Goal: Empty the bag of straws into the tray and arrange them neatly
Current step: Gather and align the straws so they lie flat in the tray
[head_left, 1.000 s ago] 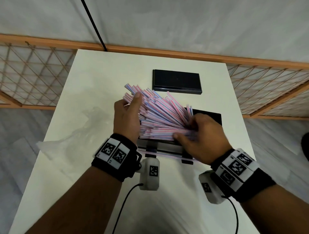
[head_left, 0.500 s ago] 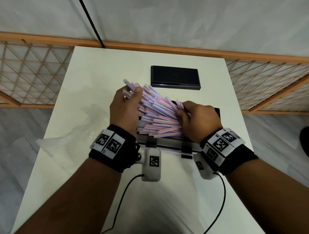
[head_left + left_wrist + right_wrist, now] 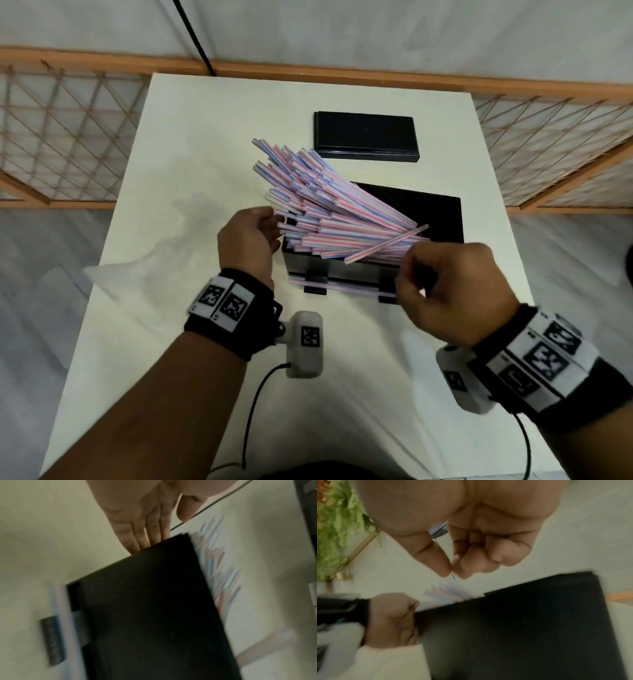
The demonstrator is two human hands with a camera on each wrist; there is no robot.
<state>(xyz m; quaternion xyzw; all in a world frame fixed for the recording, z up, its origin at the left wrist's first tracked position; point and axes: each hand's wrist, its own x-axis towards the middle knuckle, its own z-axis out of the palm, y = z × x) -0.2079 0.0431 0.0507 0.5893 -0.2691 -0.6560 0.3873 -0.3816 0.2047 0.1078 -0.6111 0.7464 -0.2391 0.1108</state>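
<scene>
While the left hand (image 3: 248,236) rests flat-fingered against the straws (image 3: 329,209) (fanned over the tray (image 3: 442,212)), the right hand (image 3: 452,291) pinches one straw (image 3: 387,244).

Straws (image 3: 329,212) in tray (image 3: 442,212), leftward overhang

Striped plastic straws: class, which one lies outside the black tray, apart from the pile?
The single straw lying flat along the tray's near front, across its two black clips; the others fan from inside.
</scene>
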